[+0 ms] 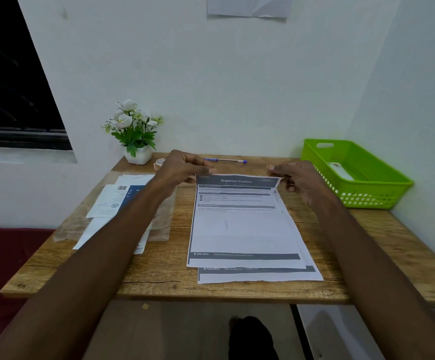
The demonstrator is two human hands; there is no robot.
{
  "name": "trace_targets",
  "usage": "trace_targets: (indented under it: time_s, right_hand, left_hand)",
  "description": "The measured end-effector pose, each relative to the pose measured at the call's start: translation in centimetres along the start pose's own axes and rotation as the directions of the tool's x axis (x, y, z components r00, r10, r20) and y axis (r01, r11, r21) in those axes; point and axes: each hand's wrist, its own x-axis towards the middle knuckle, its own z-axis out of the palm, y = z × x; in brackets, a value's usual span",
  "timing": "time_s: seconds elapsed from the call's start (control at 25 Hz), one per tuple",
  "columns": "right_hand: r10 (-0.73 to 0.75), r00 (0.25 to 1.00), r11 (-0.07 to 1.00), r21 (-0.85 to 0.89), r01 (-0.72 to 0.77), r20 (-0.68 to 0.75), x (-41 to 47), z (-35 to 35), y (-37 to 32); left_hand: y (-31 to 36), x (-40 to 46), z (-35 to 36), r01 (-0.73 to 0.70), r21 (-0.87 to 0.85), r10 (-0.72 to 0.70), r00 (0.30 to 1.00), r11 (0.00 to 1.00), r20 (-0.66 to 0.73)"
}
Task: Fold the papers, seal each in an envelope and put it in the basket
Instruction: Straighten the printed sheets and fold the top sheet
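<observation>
A printed sheet headed "Organize Clothes" [239, 227] lies on top of a small stack of papers [260, 276] in the middle of the wooden table [159, 276]. My left hand [182, 167] pinches the top sheet's far left corner. My right hand [297, 180] pinches its far right corner, lifting that edge slightly. Envelopes [112, 201] lie in a loose pile at the left, partly under my left forearm. The green basket [382, 185] stands at the table's far right with a white envelope [339, 171] inside.
A white pot of artificial flowers [136, 136] stands at the back left, with a tape roll [160, 162] beside it. A blue pen [225, 160] lies along the back edge. Walls close the back and right; a dark window is on the left.
</observation>
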Motion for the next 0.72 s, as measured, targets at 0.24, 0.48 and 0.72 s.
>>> trace_targets:
  time_s: [0.24, 0.48, 0.72]
  right_hand:
    - [0.062, 0.992, 0.983, -0.182, -0.041, 0.113, 0.12, 0.38, 0.66]
    - [0.064, 0.989, 0.977, -0.213, -0.035, 0.133, 0.15, 0.23, 0.74]
    - [0.036, 0.974, 0.954, -0.299, 0.033, 0.222, -0.38, 0.41, 0.52]
  left_hand:
    - [-0.10, -0.13, 0.67, -0.084, 0.103, 0.072, 0.990, 0.991, 0.118]
    - [-0.12, -0.30, 0.65, -0.085, 0.127, 0.061, 0.981, 0.988, 0.183]
    - [-0.41, -0.33, 0.93, -0.095, 0.309, 0.010, 0.964, 0.946, 0.266]
